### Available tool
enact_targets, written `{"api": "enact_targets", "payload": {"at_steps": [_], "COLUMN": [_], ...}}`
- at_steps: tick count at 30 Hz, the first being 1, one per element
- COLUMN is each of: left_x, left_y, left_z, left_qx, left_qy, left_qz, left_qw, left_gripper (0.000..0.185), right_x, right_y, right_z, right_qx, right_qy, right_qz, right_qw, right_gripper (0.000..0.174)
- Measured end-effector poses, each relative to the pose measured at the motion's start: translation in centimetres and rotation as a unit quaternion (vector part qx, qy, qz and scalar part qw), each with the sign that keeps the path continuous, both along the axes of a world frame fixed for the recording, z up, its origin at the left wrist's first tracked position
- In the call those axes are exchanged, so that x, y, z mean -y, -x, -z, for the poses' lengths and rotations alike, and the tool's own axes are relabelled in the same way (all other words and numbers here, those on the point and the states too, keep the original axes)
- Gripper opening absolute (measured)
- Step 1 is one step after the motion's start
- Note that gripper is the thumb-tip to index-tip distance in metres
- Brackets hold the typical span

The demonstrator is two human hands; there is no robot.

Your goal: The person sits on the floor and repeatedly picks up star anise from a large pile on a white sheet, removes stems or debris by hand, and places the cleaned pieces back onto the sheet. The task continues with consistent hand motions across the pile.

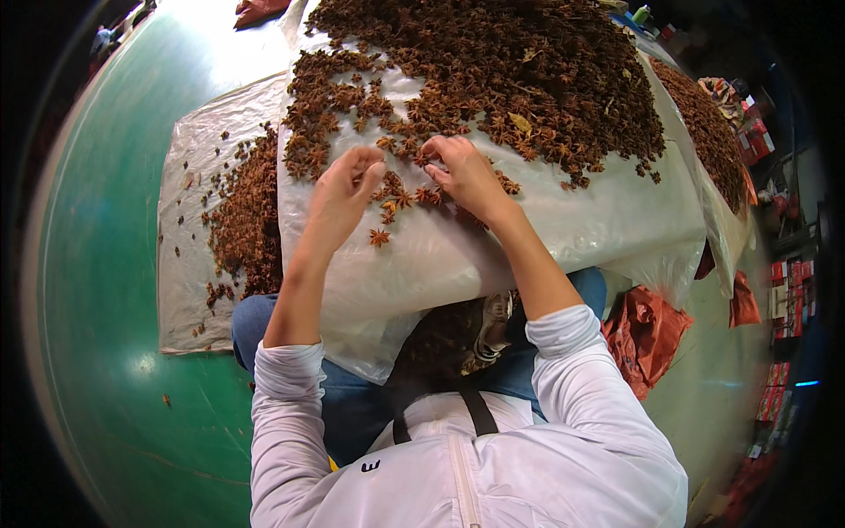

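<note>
A large heap of dried star anise (pixel 528 72) lies on a plastic-covered work surface (pixel 409 277) before me. My left hand (pixel 346 191) hovers at the left of a small loose cluster, its thumb and forefinger curled close together; whether anything is between them cannot be made out. My right hand (pixel 465 175) is bent over the cluster's upper right, its fingertips at a star anise pod (pixel 420 158); a firm grip on it cannot be confirmed. Between and below the hands lie several loose pods, with a single star anise (pixel 379 237) nearest to me.
At the left, more star anise (pixel 247 218) is spread on a pale sheet (pixel 191 284) over the green floor (pixel 132 317). Another heap (pixel 703 125) stands at the right, with a person (pixel 723 92) beyond it. A red-orange bag (pixel 643 336) lies by my right knee.
</note>
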State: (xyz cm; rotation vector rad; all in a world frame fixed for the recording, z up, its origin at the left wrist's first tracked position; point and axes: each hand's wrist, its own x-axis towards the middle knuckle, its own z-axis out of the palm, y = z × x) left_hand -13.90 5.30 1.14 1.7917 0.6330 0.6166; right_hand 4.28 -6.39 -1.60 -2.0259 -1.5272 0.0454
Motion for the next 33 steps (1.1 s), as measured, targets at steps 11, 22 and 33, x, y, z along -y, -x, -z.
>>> {"api": "enact_targets", "payload": {"at_steps": [11,22,33], "left_x": [0.4,-1.0,-4.1], "left_y": [-0.4,4.1,2.0], "left_z": [1.5,-1.3,3.0], "left_qx": [0.138,0.144,-0.007], "left_qy": [0.274,0.229,-0.124], "left_qz": [0.159,0.367,-0.031], "left_qw": [0.938,0.89,0.992], "left_gripper": [0.015,0.012,0.018], "right_x": [2.3,4.4,-3.7], "right_y": [4.8,5.3,4.0], "right_z": [-4.5,-6.6,1.0], "right_qx": [-0.195,-0.274,0.002], "right_qy": [-0.09,0.1,-0.055], "right_qz": [-0.092,-0.189,-0.027], "right_qw": [0.972,0.938,0.998], "right_gripper": [0.02,0.012,0.012]}}
